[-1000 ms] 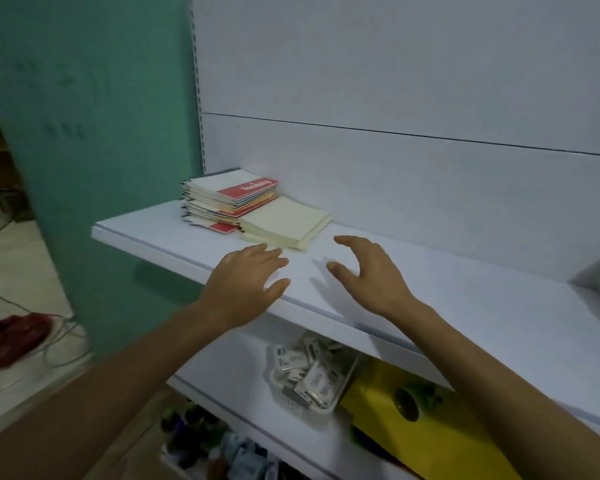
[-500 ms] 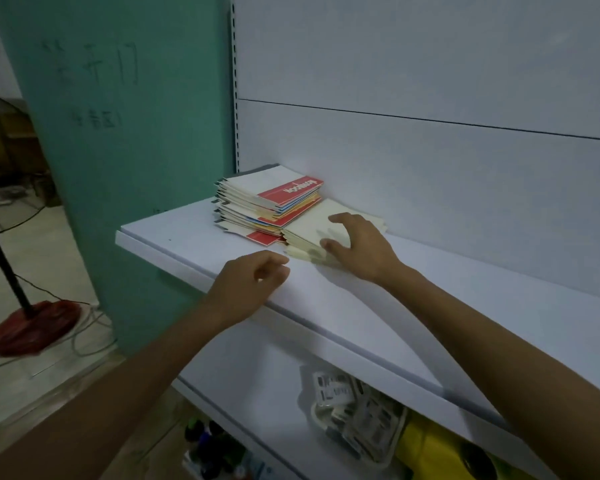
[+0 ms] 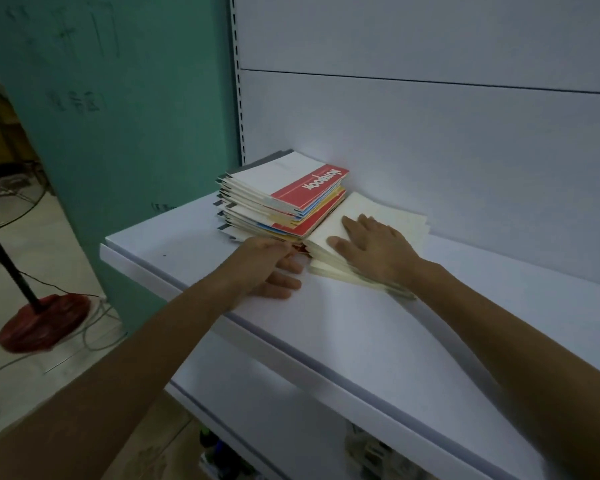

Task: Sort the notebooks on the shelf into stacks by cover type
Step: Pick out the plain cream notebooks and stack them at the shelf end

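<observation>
**Two hands at the join between two notebook stacks**

The white metal shelf (image 3: 361, 327) carries both of the task's piles at its back left corner, tight against the white back panel (image 3: 447, 150). On the left stands the taller stack of red-and-white printed-cover notebooks (image 3: 291, 188), its edges uneven, with yellow and blue covers showing lower down. Touching its right side lies the lower stack of plain cream-cover notebooks (image 3: 392, 209), whose bottom few copies have slid out toward the shelf's front.

The right hand (image 3: 378, 247) lies flat on top of the cream stack, fingers straight and spread, palm down and holding nothing. It probably rests there to pin the loose pile so that it does not fan out further.

The left hand (image 3: 264, 268) sits on the shelf at the near bottom corner of the printed stack, right where the two piles meet. Its lower fingers lie straight on the shelf surface; the thumb and forefinger are blurred against the corner, so whether they pinch a cover cannot be told. That placement suggests it is feeling for a stray copy wedged low down — a sliver of red shows there — or squaring the edge.

Judging by the mixed colours in the tall stack, sorting looks barely begun.

Left of the shelf stands a green wall panel (image 3: 136, 116), with a red round stand base (image 3: 42, 320) on the floor.
</observation>
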`<state>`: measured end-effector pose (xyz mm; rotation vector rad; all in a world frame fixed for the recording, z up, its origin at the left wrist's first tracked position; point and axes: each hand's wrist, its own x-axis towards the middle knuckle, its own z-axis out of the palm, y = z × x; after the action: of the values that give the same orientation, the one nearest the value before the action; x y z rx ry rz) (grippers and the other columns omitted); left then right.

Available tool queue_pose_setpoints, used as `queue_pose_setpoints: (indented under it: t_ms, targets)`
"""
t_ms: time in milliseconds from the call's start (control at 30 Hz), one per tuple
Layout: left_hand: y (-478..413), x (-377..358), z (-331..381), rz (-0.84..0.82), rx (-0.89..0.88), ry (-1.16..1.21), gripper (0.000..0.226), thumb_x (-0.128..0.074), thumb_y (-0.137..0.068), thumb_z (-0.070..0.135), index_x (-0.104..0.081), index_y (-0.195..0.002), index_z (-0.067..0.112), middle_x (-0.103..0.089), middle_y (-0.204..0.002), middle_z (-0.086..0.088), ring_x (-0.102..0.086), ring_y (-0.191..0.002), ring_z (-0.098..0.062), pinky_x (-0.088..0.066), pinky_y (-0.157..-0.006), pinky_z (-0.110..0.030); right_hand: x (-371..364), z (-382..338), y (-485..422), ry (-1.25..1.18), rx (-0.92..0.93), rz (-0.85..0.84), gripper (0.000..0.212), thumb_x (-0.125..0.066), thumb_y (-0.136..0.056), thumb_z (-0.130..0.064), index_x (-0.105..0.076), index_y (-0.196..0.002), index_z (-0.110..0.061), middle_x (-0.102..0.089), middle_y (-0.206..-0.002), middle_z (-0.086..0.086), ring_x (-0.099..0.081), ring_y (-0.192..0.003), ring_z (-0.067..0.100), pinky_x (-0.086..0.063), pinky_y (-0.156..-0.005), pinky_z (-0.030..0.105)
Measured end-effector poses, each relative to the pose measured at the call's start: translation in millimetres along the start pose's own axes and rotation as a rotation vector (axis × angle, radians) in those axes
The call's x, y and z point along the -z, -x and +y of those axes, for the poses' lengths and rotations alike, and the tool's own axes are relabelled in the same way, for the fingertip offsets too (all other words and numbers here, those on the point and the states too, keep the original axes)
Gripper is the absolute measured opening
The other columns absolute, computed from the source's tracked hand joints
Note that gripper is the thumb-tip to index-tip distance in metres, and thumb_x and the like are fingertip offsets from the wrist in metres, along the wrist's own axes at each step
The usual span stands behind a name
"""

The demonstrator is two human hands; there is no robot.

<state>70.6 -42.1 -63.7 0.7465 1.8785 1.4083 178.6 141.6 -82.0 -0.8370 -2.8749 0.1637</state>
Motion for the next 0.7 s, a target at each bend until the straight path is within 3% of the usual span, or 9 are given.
queue_pose_setpoints:
  t_ms: [100,167,267,400,500,567,633,700]
  targets:
    - [-8,5,0,-0.099,0.030,0.023,0.026,-0.050,-0.097,0.033,-0.060,-0.110,0.012,-0.070,-0.099,-0.011,-0.071,-0.071,-0.020,-0.057,-0.057,-0.029,8,-10,10,0.033,-0.026,-0.105,0.109,-0.012,-0.065,-0.087,-0.003,-0.152,-0.021,-0.003,-0.160,0.009,-0.003,-0.146,0.025,-0.007,-0.118,0.045]
    - [-13,10,0,-0.180,0.027,0.022,0.028,-0.050,-0.097,0.035,-0.059,-0.112,0.013,-0.071,-0.101,-0.010,-0.072,-0.075,-0.021,-0.058,-0.059,-0.029,9,-16,17,0.077,-0.041,-0.171,0.118,-0.022,-0.061,-0.091,0.007,-0.151,-0.021,0.007,-0.159,0.009,0.005,-0.147,0.027,-0.002,-0.119,0.045]
    - [-20,17,0,-0.294,0.000,0.000,0.027,-0.049,-0.097,0.035,-0.057,-0.115,0.017,-0.071,-0.103,-0.009,-0.073,-0.081,-0.024,-0.059,-0.062,-0.029,4,-27,34,0.118,-0.055,-0.147,0.105,-0.032,-0.075,-0.083,0.010,-0.151,-0.023,0.010,-0.159,0.009,0.007,-0.146,0.025,0.001,-0.118,0.041]
    - [-26,28,-2,-0.424,-0.002,0.090,0.025,-0.052,-0.096,0.031,-0.057,-0.115,0.016,-0.073,-0.100,-0.010,-0.072,-0.086,-0.028,-0.059,-0.065,-0.031,-1,-53,65,0.095,-0.089,-0.113,0.092,-0.020,-0.082,-0.079,0.009,-0.151,-0.026,0.011,-0.159,0.004,0.010,-0.146,0.019,0.003,-0.119,0.037]
    - [-25,30,0,-0.520,0.018,0.213,0.021,-0.053,-0.096,0.030,-0.058,-0.112,0.019,-0.073,-0.101,-0.011,-0.070,-0.094,-0.028,-0.059,-0.071,-0.036,-4,-77,86,0.024,-0.122,-0.072,0.100,-0.004,-0.071,-0.086,0.009,-0.151,-0.028,0.012,-0.159,0.001,0.013,-0.146,0.015,0.006,-0.118,0.035]
    - [-19,24,1,-0.549,0.033,0.222,0.016,-0.053,-0.095,0.034,-0.059,-0.105,0.023,-0.074,-0.092,-0.006,-0.070,-0.087,-0.022,-0.058,-0.068,-0.036,-10,-94,102,0.016,-0.103,-0.035,0.107,0.009,-0.063,-0.089,0.011,-0.150,-0.028,0.013,-0.159,0.000,0.014,-0.145,0.013,0.007,-0.118,0.035]
    - [-12,19,0,-0.560,0.042,0.167,0.017,-0.054,-0.094,0.039,-0.061,-0.098,0.024,-0.074,-0.084,-0.003,-0.069,-0.078,-0.019,-0.057,-0.066,-0.033,-16,-111,116,0.019,-0.101,-0.012,0.101,0.004,-0.068,-0.085,0.014,-0.150,-0.028,0.016,-0.158,-0.001,0.017,-0.144,0.012,0.007,-0.118,0.036]
    - [-9,16,-4,-0.565,0.004,0.096,0.022,-0.056,-0.093,0.037,-0.063,-0.104,0.019,-0.073,-0.091,-0.008,-0.069,-0.084,-0.024,-0.057,-0.076,-0.039,-18,-124,127,0.004,-0.117,-0.004,0.096,-0.008,-0.074,-0.083,0.016,-0.149,-0.028,0.019,-0.157,-0.003,0.019,-0.144,0.010,0.008,-0.118,0.036]
